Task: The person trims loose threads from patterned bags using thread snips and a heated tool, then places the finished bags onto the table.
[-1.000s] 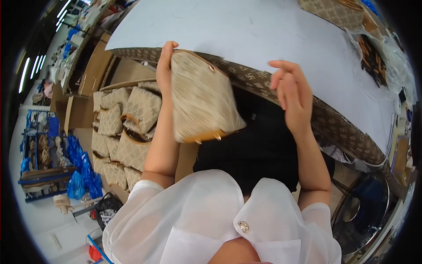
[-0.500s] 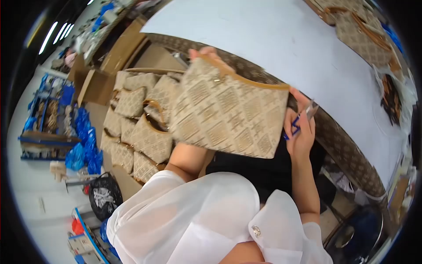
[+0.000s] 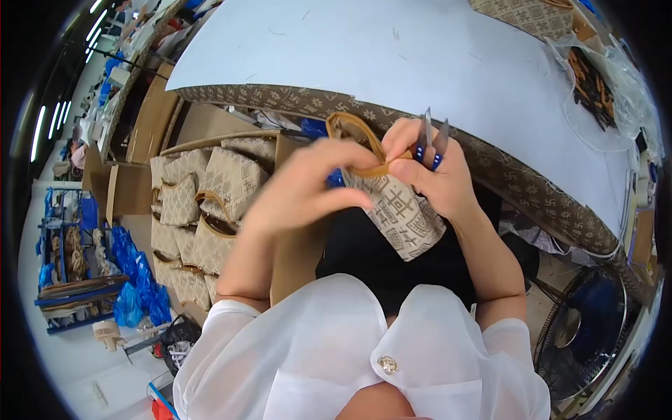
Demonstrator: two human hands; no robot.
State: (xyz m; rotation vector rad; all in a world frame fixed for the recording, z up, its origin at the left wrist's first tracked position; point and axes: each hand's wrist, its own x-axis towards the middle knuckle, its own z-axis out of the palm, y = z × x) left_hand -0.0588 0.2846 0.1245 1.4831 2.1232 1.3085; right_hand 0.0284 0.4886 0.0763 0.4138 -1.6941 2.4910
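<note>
A beige patterned handbag (image 3: 406, 217) with tan leather trim and a tan strap loop (image 3: 343, 120) hangs tilted above my lap. My right hand (image 3: 448, 178) pinches its tan edge between thumb and fingers. Hooked in that same hand are small scissors (image 3: 429, 143) with blue handles, their blades pointing up and apart. My left hand (image 3: 301, 185), smeared by motion, has its thumb stretched away from the fingers. Those fingers reach over the bag's mouth beside the strap; their tips are partly hidden.
On my left, a cardboard box (image 3: 297, 255) holds several similar bags (image 3: 234, 178). The white tabletop (image 3: 392, 56) with a brown patterned edge lies ahead, carrying a clear plastic bag (image 3: 595, 91) of brown strips. A black fan (image 3: 581, 332) stands at lower right.
The handbag has turned from broadside to narrow and its mouth has come nearer my hands. My left hand has moved from behind it to the front. The scissors remain in my right hand.
</note>
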